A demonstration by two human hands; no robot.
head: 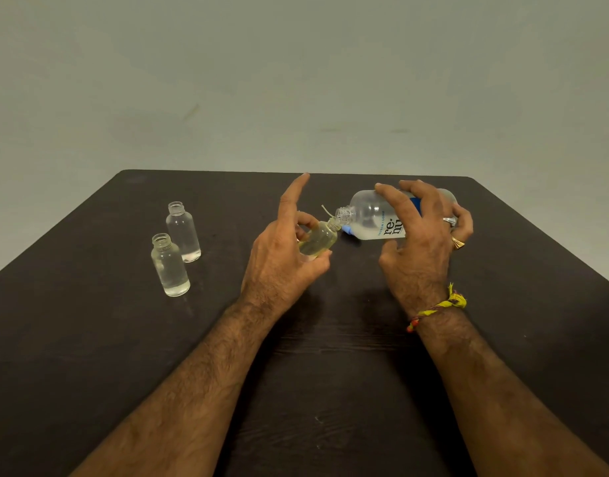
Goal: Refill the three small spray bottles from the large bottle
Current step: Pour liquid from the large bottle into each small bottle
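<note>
Left hand (282, 256) gripped a small spray bottle (318, 239) tilted above the desk (330, 373); right hand (420, 242) clasped the large bottle (375, 216), nearly horizontal, necks touching. Liquid could spill if the mouths slipped apart. Two clear uncapped bottles (179, 249) stood left, apparently almost empty.

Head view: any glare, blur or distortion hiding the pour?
Head view: soft even light, faint shadows on the table; wide-angle bowing at the table edges; large bottle and tilted small bottle sharp, mouths meeting; no glare.
</note>
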